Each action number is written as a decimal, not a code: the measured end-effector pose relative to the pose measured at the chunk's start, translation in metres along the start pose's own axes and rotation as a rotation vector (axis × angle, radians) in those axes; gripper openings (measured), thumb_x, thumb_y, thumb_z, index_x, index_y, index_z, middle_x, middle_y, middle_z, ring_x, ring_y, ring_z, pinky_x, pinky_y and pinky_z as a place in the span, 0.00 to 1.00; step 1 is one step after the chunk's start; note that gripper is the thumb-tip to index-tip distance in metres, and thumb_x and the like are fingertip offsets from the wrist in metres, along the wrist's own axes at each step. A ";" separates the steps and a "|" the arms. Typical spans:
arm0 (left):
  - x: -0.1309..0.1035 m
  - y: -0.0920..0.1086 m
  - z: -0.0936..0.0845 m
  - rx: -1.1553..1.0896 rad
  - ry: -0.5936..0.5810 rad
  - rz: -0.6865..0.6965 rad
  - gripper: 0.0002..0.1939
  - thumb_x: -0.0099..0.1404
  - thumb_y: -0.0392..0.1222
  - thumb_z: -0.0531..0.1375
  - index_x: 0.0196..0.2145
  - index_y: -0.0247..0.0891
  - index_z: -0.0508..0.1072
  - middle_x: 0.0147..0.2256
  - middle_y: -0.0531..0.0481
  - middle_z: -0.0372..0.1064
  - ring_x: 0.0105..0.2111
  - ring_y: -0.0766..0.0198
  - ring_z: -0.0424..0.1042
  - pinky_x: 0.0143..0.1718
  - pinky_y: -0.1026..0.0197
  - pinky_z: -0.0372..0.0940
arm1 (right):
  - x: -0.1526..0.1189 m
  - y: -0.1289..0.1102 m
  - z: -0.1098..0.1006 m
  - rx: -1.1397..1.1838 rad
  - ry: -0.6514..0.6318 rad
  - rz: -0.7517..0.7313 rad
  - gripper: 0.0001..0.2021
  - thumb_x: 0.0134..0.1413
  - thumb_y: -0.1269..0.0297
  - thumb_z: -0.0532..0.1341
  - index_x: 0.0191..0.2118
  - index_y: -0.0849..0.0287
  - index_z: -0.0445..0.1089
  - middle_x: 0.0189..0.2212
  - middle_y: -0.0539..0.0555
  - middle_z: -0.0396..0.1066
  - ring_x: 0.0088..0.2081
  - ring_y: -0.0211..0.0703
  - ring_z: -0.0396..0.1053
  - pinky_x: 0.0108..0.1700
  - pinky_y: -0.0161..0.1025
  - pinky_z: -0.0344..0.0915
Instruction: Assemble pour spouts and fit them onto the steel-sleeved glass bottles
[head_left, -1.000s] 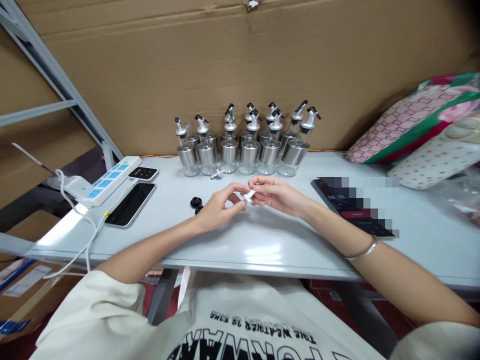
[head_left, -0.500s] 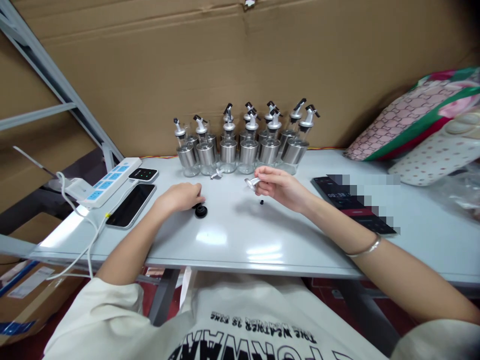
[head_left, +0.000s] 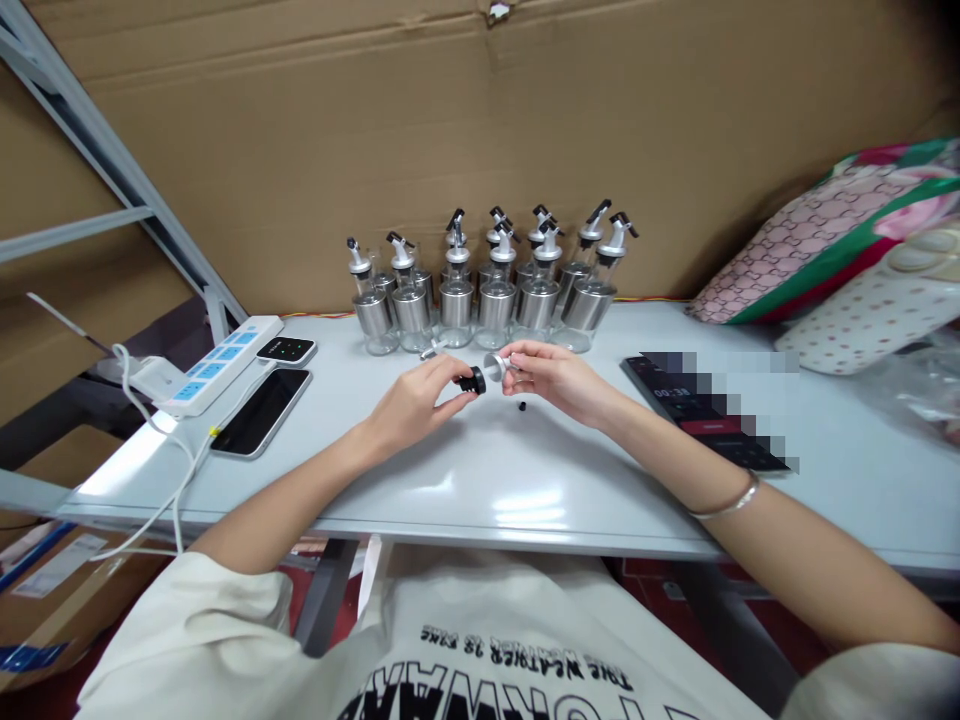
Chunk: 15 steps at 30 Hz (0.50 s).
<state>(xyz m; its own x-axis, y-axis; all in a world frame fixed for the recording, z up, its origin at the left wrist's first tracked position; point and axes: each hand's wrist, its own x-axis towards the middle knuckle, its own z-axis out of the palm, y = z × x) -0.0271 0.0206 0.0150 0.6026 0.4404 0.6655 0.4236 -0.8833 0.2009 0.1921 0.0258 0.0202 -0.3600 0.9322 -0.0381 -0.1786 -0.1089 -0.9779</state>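
Between the thumb and fingers of my left hand [head_left: 415, 405] is a black ribbed stopper [head_left: 473, 381], held on its side above the table. My right hand [head_left: 555, 378] pinches a silver pourer top [head_left: 495, 367], its round hollow end turned left to face the stopper. A small gap separates the two parts. On the table below my right fingers lies a tiny black piece [head_left: 523, 406]. Another silver pourer part [head_left: 433, 348] rests behind my left fingers, partly hidden. Behind both hands stand several glass and steel oil bottles [head_left: 497, 300], many topped with pourers.
A white power strip [head_left: 217, 365], a small black device [head_left: 287, 349] and a phone [head_left: 262, 412] with cables lie at left. Another phone [head_left: 697, 410], partly pixelated, lies at right. Beyond it are a patterned bag [head_left: 810, 240] and a dotted container [head_left: 870, 300]. Cardboard [head_left: 375, 120] backs the table.
My left hand has lifted the black stopper from the table and moved it right, close to the pourer top. My right hand has barely moved, turning the pourer top's hollow end leftward.
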 end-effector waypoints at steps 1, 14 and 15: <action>0.000 0.002 0.001 -0.018 0.011 0.017 0.06 0.66 0.41 0.57 0.39 0.36 0.66 0.35 0.47 0.71 0.35 0.65 0.72 0.37 0.63 0.66 | -0.001 0.000 0.000 0.000 -0.018 -0.004 0.09 0.46 0.61 0.66 0.32 0.60 0.70 0.21 0.48 0.69 0.26 0.36 0.68 0.37 0.40 0.64; -0.001 0.004 0.005 -0.097 0.081 0.110 0.10 0.66 0.35 0.56 0.45 0.36 0.68 0.41 0.44 0.69 0.41 0.65 0.71 0.43 0.60 0.68 | 0.001 0.002 -0.002 -0.068 -0.040 -0.091 0.13 0.44 0.56 0.67 0.32 0.59 0.70 0.23 0.47 0.69 0.26 0.36 0.68 0.39 0.42 0.65; -0.001 0.004 0.006 -0.103 0.090 0.105 0.09 0.66 0.35 0.56 0.45 0.36 0.69 0.40 0.45 0.69 0.41 0.65 0.71 0.42 0.60 0.68 | 0.001 0.002 -0.002 -0.068 -0.047 -0.091 0.13 0.44 0.56 0.67 0.32 0.59 0.69 0.24 0.47 0.69 0.26 0.36 0.68 0.39 0.42 0.65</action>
<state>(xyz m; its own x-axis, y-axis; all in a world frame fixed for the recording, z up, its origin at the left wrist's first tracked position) -0.0220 0.0179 0.0109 0.5753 0.3327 0.7473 0.2874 -0.9375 0.1962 0.1932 0.0270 0.0177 -0.3874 0.9199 0.0600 -0.1504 0.0011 -0.9886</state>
